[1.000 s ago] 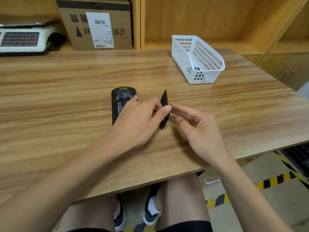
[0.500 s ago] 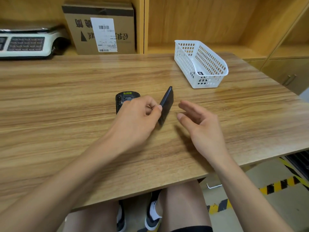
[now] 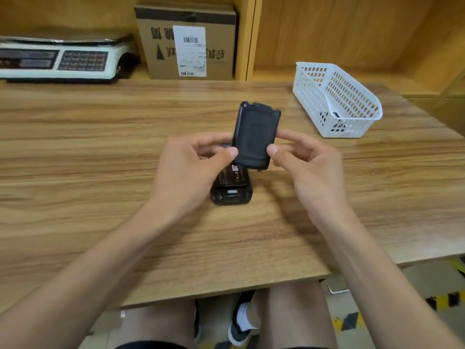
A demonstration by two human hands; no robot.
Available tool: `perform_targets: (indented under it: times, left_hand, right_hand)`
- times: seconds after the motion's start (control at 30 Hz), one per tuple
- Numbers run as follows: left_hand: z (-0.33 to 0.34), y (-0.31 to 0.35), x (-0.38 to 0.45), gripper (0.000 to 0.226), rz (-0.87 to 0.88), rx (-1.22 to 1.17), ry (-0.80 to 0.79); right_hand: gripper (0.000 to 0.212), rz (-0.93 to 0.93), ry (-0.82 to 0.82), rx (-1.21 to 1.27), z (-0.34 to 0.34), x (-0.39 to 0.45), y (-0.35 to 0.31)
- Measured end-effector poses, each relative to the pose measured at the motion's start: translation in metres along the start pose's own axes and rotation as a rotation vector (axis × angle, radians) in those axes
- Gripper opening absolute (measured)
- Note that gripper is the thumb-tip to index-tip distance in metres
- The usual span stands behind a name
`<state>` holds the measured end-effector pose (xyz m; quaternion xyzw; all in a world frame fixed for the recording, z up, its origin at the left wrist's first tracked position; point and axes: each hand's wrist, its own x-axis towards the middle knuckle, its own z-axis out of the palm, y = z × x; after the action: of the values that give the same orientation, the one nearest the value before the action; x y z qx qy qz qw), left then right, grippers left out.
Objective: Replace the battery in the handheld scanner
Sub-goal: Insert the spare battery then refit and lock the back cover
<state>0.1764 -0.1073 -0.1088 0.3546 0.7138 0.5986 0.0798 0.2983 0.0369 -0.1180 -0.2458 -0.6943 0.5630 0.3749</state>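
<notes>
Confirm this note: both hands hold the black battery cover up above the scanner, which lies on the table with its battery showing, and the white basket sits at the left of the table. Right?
Not quite. The head view shows the white basket at the right of the table, not the left. The rest holds: the left hand and right hand hold the black battery cover above the scanner, its battery showing.

Left of the scanner point(image 3: 231, 187) the counter point(image 3: 75, 152) lies bare; right of it, the white basket point(image 3: 337, 99) blocks the far corner.
</notes>
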Motion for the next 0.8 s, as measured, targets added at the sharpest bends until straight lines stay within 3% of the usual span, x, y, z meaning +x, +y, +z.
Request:
perform_targets:
  times: [0.17,0.8]
  left_hand:
    - [-0.013,-0.013,-0.002,0.016,-0.022,0.074,0.038]
    - [-0.017,-0.033,-0.008,0.012,-0.111,0.203,0.041]
  right_hand:
    - [0.018,0.031,-0.036,-0.063,0.018,-0.001,0.008]
    - [0.024,-0.027,-0.112,-0.166,0.025,-0.007,0.014]
